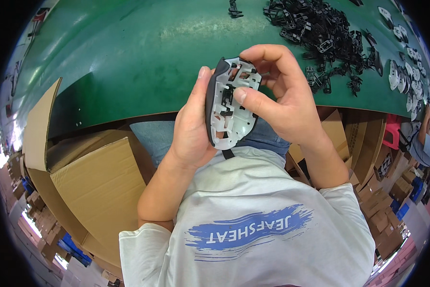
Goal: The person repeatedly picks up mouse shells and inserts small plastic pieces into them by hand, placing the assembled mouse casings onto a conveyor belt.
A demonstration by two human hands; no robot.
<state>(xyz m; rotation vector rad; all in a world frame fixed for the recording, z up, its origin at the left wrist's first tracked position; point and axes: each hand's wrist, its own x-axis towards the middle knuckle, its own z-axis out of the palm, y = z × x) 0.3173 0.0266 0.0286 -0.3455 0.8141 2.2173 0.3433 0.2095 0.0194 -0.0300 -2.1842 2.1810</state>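
My left hand (pixel 188 124) is closed round the left side of a mouse shell (pixel 243 125), holding it upright above my lap. Its hollow white inner side, full of ribs and openings, faces me, and its outer edge is black. A small black plastic bracket (pixel 227 97) sits inside the shell, left of the middle. My right hand (pixel 289 95) grips the shell's upper right edge, the thumb tip resting inside by the bracket. Its other fingers curl behind the shell and are partly hidden. Beyond it, a heap of black plastic brackets (pixel 320 36) lies on the green table (pixel 128 52).
Several white-and-black mouse shells (pixel 402 79) lie along the table's right side. One loose black part (pixel 234 9) lies at the far edge. Open cardboard boxes stand left (pixel 100 177) and right (pixel 365 138) of me. A red stool (pixel 392 131) and another person (pixel 423 143) are at far right.
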